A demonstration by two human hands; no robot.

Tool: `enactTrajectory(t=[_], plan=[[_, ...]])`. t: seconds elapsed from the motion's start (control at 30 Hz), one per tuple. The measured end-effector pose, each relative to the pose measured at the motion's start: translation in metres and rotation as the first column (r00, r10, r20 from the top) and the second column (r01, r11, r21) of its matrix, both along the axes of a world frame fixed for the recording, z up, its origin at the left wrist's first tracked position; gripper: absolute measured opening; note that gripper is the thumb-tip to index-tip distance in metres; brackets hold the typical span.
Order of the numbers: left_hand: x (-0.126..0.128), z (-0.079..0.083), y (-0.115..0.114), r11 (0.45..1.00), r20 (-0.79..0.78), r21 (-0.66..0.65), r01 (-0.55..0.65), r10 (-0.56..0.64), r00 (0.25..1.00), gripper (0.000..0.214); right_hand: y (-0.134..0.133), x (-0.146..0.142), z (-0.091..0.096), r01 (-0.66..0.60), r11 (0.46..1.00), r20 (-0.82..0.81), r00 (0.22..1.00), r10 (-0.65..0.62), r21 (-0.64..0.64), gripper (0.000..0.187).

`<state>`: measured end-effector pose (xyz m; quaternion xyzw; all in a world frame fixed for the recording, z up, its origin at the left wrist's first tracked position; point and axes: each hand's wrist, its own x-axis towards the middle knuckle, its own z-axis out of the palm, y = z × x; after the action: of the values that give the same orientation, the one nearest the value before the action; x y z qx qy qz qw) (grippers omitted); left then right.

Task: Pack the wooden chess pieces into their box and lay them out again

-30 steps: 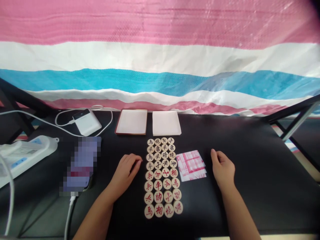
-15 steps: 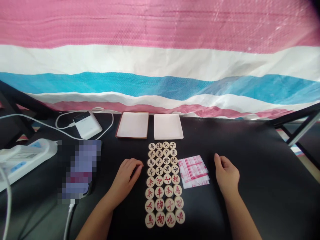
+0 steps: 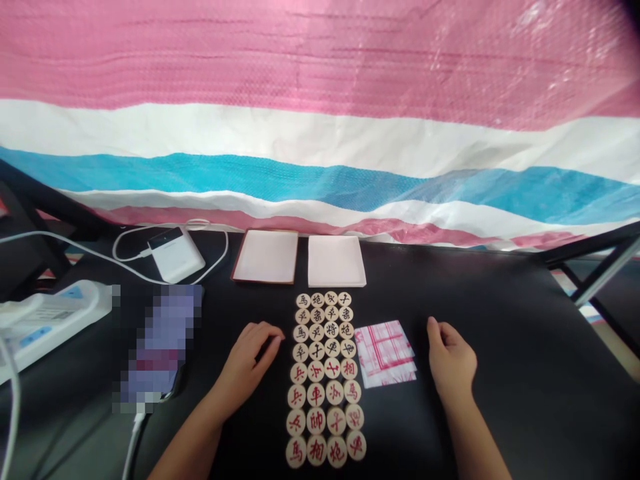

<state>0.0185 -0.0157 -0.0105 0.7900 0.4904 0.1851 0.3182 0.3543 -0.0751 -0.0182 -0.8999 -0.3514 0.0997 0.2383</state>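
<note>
Round wooden Chinese chess pieces (image 3: 316, 395) lie face up in a tight block of rows. Black characters mark the far rows and red ones the near rows. My left hand (image 3: 254, 357) rests on the table just left of the block, fingers loosely bent and thumb apart, holding nothing. To the right, a folded sheet with pink-red printed lines (image 3: 385, 353) lies flat beside the pieces. Farther right, my right hand (image 3: 453, 357) is closed in a loose fist on its side, with nothing visible in it. Behind the pieces stand a brown-edged shallow box part (image 3: 266, 257) and a white one (image 3: 337, 261).
At the left are a white power bank (image 3: 177, 255) with a looped cable, a white power strip (image 3: 55, 323) and a blurred-out phone (image 3: 163, 347) on a cable. Striped plastic sheeting (image 3: 320, 127) hangs behind the black table (image 3: 540, 373).
The view has tilted slightly up, so the things on the table appear a little lower. Both hands keep the same pose and place beside the pieces.
</note>
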Motion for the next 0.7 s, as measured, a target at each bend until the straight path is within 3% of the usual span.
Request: enactTrajectory(t=[0.7], plan=[[0.0024, -0.0014, 0.0007, 0.998, 0.007, 0.054, -0.016, 0.016, 1.0, 0.018, 0.0003, 0.0013, -0.0018, -0.019, 0.999, 0.005, 1.0, 0.019, 0.033, 0.039]])
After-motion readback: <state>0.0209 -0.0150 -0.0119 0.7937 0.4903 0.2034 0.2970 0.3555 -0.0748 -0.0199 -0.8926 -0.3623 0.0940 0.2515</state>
